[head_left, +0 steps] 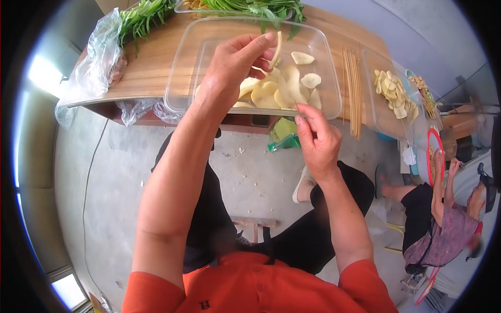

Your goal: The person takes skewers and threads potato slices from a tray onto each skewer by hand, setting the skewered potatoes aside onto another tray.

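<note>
The left hand pinches one pale potato slice on edge between thumb and fingers, raised over a clear plastic container. Nearer the body and to its right, the right hand grips a thin skewer by thumb and forefinger at the container's near rim; whether that skewer passes through a slice is hard to tell. Loose potato slices lie under the left hand and just beyond the right fingertips, overlapping, with a few apart toward the right wall.

Beyond the left hand, a tray of leafy greens touches or overhangs the container's far rim. Farther left are more green stalks and a crumpled plastic bag; wooden tabletop runs from there to the container's left wall.

Right of the right hand, past the container's right wall, a bundle of bamboo skewers juts over the table's near edge. Beyond it sits a second container of cut slices, and farther right a co-worker handles a red-rimmed tray. Just left of the right hand, a green packet is below the table edge, above grey floor.
</note>
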Tool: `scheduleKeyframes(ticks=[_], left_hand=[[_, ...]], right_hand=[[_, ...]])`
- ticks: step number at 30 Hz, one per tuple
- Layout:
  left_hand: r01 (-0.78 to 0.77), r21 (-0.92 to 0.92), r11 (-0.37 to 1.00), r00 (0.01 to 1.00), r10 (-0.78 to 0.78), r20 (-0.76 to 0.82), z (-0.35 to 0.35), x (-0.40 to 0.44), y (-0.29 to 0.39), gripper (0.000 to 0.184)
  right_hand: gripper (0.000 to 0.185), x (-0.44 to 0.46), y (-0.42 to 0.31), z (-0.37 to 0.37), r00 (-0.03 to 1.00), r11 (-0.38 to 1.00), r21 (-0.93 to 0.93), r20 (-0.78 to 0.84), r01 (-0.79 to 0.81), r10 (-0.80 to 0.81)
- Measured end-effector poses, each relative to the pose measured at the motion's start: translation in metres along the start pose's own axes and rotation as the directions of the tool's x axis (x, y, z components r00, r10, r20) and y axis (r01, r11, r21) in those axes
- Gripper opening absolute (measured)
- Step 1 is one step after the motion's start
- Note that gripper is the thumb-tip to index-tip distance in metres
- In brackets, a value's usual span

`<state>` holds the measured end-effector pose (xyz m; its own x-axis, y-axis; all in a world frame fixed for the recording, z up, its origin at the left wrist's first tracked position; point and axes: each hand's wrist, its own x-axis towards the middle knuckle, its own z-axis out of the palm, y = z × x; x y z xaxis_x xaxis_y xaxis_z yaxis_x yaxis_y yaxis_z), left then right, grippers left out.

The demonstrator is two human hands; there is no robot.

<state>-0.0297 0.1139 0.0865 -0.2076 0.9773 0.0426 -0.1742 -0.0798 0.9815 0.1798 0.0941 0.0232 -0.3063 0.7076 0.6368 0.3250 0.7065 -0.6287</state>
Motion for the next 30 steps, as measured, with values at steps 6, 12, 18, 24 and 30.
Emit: scheduleKeyframes(ticks=[6,12,18,24,30], left_hand=[[-0.007,-0.063,0.998,1.0,0.008,0.022,0.009,-0.003,0.004,0.036],[-0.04,0.1,0.994,0.999,0.038,0.023,0.012,-0.003,0.004,0.034],[-0.027,0.039,0.999,1.0,0.027,-0.003,0.007,0.002,-0.004,0.028],[0.049,-0.136,0.99,0.997,-0.04,0.062,0.003,0.005,-0.011,0.017],[0.128,-0.209,0.969,0.992,-0.121,0.047,0.004,0.002,-0.007,0.015]], right_hand=[[0.022,0.0,-0.001,-0.007,0.994,0.995,0.015,0.03,-0.101,0.101],[0.023,0.0,0.008,-0.008,1.0,0.997,-0.066,0.0,-0.026,0.026],[0.025,0.002,0.006,-0.011,0.988,0.971,-0.182,0.005,0.154,-0.156],[0.021,-0.003,0.006,-0.009,0.997,0.998,0.012,0.03,-0.069,0.069],[0.02,-0.002,0.001,-0.013,0.984,0.987,0.049,0.107,-0.151,0.145]])
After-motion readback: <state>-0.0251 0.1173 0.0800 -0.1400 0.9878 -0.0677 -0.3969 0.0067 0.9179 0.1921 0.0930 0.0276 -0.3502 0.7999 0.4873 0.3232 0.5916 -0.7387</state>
